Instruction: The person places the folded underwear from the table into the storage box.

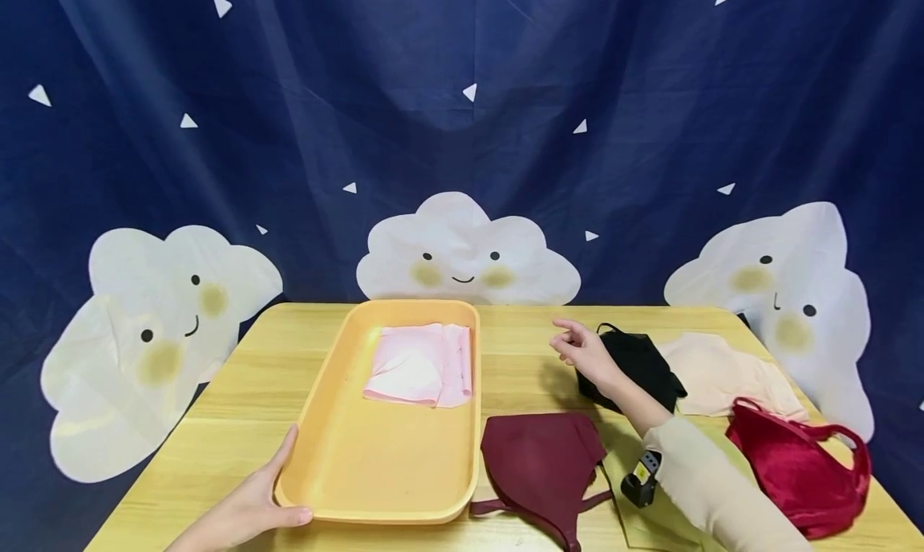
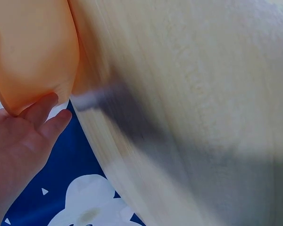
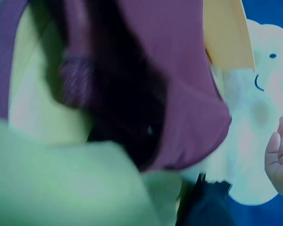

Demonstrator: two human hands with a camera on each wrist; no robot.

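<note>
My left hand [image 1: 249, 500] holds the near left corner of a yellow-orange plastic tray [image 1: 404, 513], thumb at the front rim and fingers along the left side. The left wrist view shows the hand [image 2: 30, 127] against the tray's outer wall [image 2: 37, 52]. A folded pink garment [image 1: 415, 367] lies in the tray's far part. My right hand [image 1: 592, 359] hovers over the table, fingers loosely bent and holding nothing, just left of a black strappy garment [image 1: 635, 367]. Below it, a burgundy bra [image 1: 541, 464] lies right of the tray; it also fills much of the right wrist view.
At the right lie a pale beige bra-like garment [image 1: 729, 375], a red velvety bra [image 1: 801, 472] and a yellow-green cloth or garment [image 1: 642, 520], partly hidden by the right arm. The wooden table [image 1: 195, 464] ends at a dark blue curtain [image 1: 433, 151] with cloud faces.
</note>
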